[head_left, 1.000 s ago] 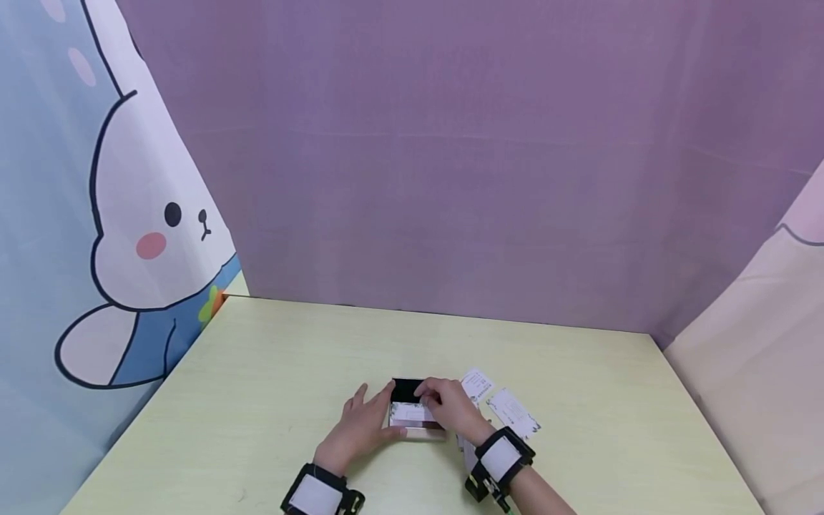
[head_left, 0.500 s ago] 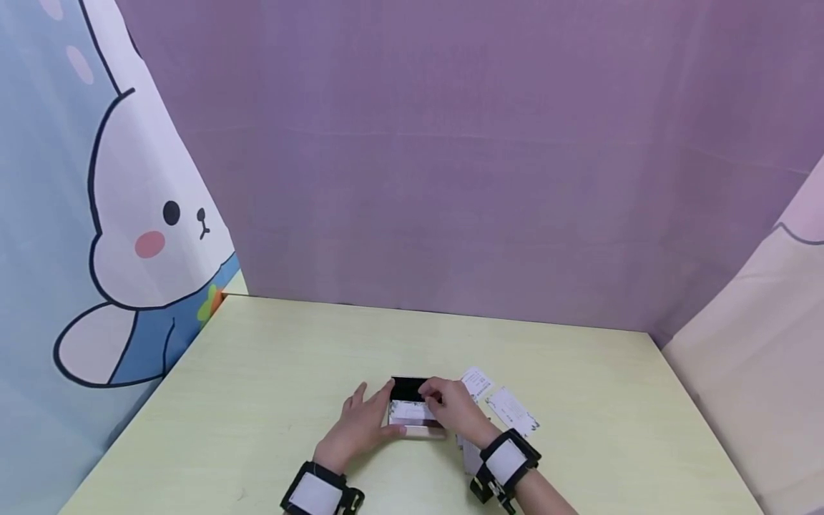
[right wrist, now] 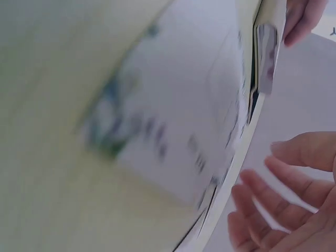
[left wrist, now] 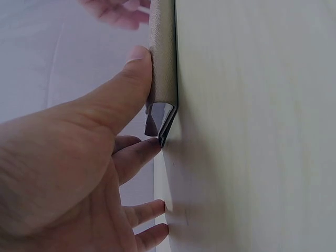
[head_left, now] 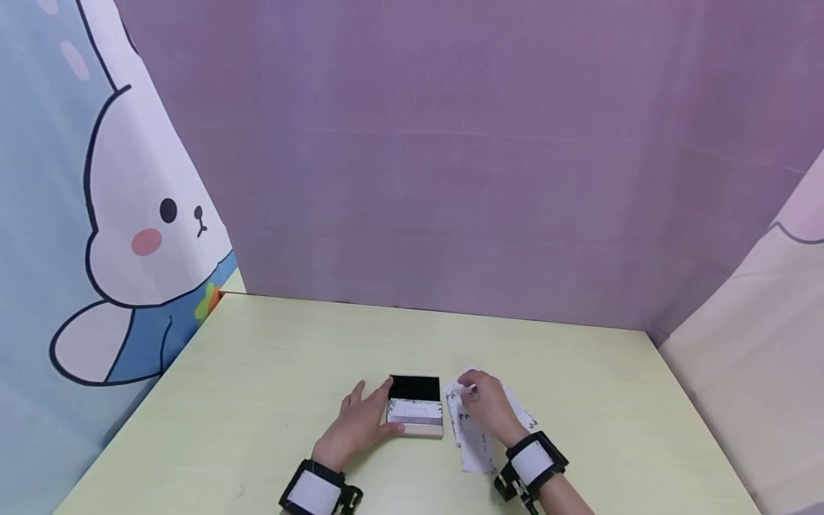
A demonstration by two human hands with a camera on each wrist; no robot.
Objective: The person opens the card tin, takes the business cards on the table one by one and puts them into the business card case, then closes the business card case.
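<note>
While the left hand (head_left: pixel 360 422) is bracing the card case (head_left: pixel 415 409) with its grip spread, the right hand (head_left: pixel 487 405), just right of the case, is pinching thin, light, bendable cards (head_left: pixel 472 438), judged best taken by their edges.

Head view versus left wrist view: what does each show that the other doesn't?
Only the head view shows the right hand over the loose white cards, the case's black lid and the card lying in the case. Only the left wrist view shows the thumb pressed against the case's beige side and its shiny metal corner. Both show the left hand against the card case on the pale table.
</note>
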